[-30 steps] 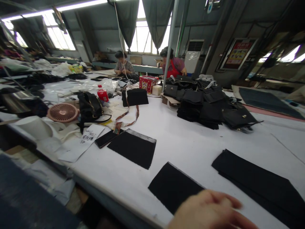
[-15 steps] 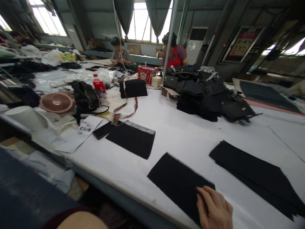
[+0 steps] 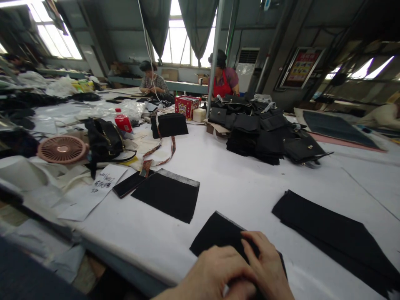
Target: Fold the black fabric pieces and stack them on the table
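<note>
A black fabric piece (image 3: 212,235) with a thin pale strip along its far edge lies near the front of the table. My right hand (image 3: 267,262) rests over its right part, fingers stretched across the top and fingertips at the far edge. In front of it, my left hand (image 3: 215,268) is above the near part of the piece, fingers curled inward. What those fingers hold, if anything, is hidden. To the left lies a second black piece (image 3: 167,196) with a wider greyish strip. Longer black pieces (image 3: 331,233), overlapping, lie to the right.
A dark phone (image 3: 131,184) and a handwritten paper sheet (image 3: 96,191) lie left. Behind are a pink fan (image 3: 62,149), a black bag (image 3: 104,139), a red bottle (image 3: 123,121) and a patterned strap (image 3: 168,154). Black bags (image 3: 259,133) are heaped beyond. Two people sit across the table.
My left hand has come into view from below, beside the right. The right hand has shifted up and left over the black fabric piece. The view has tilted slightly.
</note>
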Motion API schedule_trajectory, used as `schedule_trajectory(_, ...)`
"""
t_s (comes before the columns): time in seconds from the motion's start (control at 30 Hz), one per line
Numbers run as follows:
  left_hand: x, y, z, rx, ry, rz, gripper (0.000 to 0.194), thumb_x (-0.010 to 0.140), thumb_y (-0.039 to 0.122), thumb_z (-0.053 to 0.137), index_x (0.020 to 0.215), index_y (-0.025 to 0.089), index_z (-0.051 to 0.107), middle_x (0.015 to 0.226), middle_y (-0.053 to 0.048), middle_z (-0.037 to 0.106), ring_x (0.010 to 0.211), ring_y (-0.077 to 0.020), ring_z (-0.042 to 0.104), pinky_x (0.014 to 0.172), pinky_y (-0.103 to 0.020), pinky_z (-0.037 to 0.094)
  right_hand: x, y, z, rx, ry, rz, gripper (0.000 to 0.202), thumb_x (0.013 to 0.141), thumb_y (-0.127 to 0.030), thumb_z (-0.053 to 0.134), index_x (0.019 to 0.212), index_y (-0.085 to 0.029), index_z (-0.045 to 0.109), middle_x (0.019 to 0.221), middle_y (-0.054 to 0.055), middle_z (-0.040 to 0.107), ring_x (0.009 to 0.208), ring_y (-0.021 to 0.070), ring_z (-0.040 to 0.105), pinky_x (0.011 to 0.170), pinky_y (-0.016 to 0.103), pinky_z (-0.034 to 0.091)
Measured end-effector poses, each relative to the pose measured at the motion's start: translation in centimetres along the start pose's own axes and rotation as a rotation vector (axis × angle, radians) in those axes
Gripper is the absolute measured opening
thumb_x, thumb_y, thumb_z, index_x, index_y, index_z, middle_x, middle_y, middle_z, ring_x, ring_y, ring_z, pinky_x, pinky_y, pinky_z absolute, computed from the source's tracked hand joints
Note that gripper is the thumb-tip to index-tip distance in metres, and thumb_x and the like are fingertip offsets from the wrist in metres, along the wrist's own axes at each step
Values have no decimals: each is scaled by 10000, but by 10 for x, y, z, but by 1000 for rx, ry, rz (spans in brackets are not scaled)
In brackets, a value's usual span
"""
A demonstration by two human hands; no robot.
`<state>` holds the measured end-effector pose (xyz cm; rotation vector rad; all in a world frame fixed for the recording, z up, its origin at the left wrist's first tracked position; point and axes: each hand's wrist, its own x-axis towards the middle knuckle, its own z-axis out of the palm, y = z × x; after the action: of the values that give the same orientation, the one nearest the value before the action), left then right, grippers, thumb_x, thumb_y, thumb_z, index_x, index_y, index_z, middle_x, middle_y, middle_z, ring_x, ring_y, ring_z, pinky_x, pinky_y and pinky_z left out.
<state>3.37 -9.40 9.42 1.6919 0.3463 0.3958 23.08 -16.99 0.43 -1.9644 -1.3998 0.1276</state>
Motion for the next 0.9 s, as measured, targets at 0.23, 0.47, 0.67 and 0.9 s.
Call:
schedule_trajectory(0.23,46,-82,-34,895,126,68,223,855,100,525,1018,210,629,1048,-50,622,974,-222,557,871,-382,462,72,-5,35,-131,-128,42,91,839,-241,531,885,-233,609,877,34,629,856,213,586,769,361,422)
schedule_trajectory(0.47,59,-100,-40,1068,94,131,194,903,128,468,1049,204,570,1042,-45,598,975,-215,542,878,-374,454,82,-9,54,-287,-170,24,43,779,-201,577,798,-230,551,873,27,612,899,241,547,774,385,352)
schedule_trajectory(0.67,60,-97,-39,1112,117,134,276,867,119,490,1127,189,549,1037,-59,589,969,-216,534,899,-371,426,78,0,56,-74,-61,45,240,785,-202,542,1022,-220,576,783,7,618,789,212,586,758,373,408)
schedule_trajectory(0.9,66,-103,-36,1178,141,148,142,895,152,482,1007,180,566,1021,-54,583,929,-214,524,862,-360,431,73,14,65,124,-28,-43,169,875,-246,518,908,-224,682,856,39,638,835,202,594,771,345,448)
